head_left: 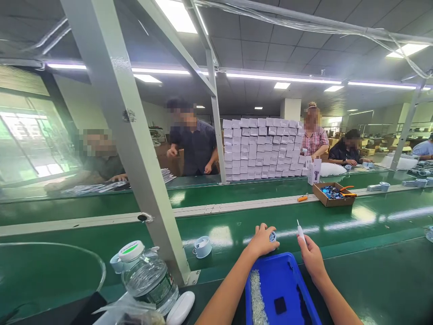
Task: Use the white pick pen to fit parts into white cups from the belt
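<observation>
My left hand (261, 240) is closed around a small round pale-blue part (272, 236), held just above the far edge of a blue plastic tray (282, 280). A thin white pointed tool (301, 231) stands upright in my right hand (311, 256), its tip a little to the right of the part. The tray lies between my forearms and holds a strip of tiny clear pieces (257, 295) along its left side and a dark square (280, 305) near the middle.
A pale-blue cup-shaped part (202, 247) sits on the green conveyor (237, 221) beside a slanted grey post (135, 149). A water bottle (149, 275) stands at near left. Stacked white boxes (262, 148), a cardboard box of parts (333, 193) and several seated workers are across the belt.
</observation>
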